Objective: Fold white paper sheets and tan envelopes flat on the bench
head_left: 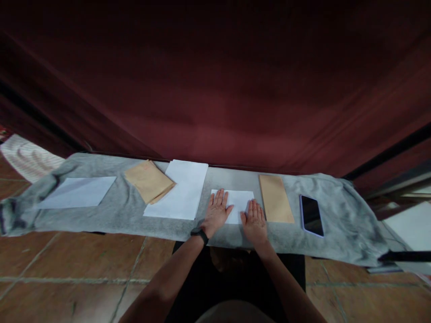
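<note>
A small white sheet of paper, perhaps folded, lies flat on the grey cloth in front of me. My left hand rests palm down on its left part, fingers stretched out. On its right edge lies my right hand, also flat with the fingers extended. Just right of that hand is a brown envelope. To the left of my left hand sits a stack of white paper, and several brown envelopes overlap its left side. My palms hide parts of the small sheet.
A grey cloth covers the narrow table. At the far left lies another white sheet, and a phone lies to the right. Behind the table rises a dark red curtain-like surface. Below is a tiled floor.
</note>
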`<action>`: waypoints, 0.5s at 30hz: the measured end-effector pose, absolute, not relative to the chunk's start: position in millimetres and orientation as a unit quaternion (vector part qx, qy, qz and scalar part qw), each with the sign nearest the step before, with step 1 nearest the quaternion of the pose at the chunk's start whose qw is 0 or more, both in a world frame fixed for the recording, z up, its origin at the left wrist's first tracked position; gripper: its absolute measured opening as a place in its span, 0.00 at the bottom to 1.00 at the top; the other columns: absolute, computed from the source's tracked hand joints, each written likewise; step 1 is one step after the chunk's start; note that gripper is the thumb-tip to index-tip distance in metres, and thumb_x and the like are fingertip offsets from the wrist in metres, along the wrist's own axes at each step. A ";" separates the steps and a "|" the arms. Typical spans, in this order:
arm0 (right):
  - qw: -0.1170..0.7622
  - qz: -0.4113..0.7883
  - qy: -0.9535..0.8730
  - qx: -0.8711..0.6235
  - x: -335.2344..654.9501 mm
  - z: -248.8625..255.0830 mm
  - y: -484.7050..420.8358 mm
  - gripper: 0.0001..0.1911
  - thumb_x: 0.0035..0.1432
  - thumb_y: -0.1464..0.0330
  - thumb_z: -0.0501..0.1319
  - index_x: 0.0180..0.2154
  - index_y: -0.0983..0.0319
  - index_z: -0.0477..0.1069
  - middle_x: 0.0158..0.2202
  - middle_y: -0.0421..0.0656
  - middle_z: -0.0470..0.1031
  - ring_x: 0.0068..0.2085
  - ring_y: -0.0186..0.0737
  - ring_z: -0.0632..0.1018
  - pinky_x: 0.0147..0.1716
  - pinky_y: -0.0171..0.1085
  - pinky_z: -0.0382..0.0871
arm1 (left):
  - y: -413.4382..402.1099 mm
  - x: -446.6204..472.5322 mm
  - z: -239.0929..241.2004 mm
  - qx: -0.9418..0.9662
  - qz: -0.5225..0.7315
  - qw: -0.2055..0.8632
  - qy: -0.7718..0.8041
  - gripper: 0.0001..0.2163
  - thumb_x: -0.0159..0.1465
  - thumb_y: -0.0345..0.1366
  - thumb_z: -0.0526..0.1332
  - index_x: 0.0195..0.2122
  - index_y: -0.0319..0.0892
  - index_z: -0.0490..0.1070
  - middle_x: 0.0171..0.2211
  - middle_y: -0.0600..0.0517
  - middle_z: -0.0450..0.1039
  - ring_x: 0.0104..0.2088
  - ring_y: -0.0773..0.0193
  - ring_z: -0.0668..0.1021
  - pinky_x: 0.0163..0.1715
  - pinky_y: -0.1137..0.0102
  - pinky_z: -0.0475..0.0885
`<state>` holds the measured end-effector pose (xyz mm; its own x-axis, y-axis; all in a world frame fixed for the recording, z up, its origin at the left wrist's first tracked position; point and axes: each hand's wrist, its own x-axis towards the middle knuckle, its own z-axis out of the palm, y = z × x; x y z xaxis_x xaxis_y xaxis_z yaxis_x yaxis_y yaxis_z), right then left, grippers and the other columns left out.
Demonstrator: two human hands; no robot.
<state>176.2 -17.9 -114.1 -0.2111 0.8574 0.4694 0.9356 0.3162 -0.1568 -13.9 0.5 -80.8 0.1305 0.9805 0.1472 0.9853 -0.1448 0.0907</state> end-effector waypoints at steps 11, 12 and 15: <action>0.223 -0.093 -0.771 -0.590 184.5 -108.3 -44.8 0.35 0.73 0.58 0.46 0.71 0.73 0.44 0.68 0.62 0.57 0.66 0.57 0.66 0.62 0.53 0.61 | -27.7 -28.2 -84.6 -0.739 -0.108 0.016 -0.665 0.30 0.74 0.48 0.42 0.69 0.30 0.53 0.70 0.38 0.52 0.71 0.53 0.55 0.69 0.56 0.53; 0.219 -0.092 -0.772 -0.589 185.8 -107.5 -48.0 0.35 0.73 0.58 0.46 0.71 0.72 0.43 0.69 0.62 0.57 0.66 0.56 0.66 0.63 0.53 0.60 | -32.8 -29.6 -84.8 -0.741 -0.108 0.019 -0.663 0.30 0.74 0.47 0.42 0.69 0.30 0.53 0.70 0.38 0.53 0.71 0.53 0.56 0.69 0.56 0.54; 0.209 -0.086 -0.781 -0.582 191.6 -105.4 -58.3 0.35 0.73 0.57 0.46 0.71 0.71 0.43 0.69 0.60 0.57 0.66 0.55 0.65 0.64 0.52 0.59 | -47.1 -33.9 -85.1 -0.747 -0.114 0.036 -0.654 0.29 0.74 0.46 0.43 0.70 0.32 0.53 0.69 0.39 0.55 0.70 0.54 0.57 0.68 0.55 0.56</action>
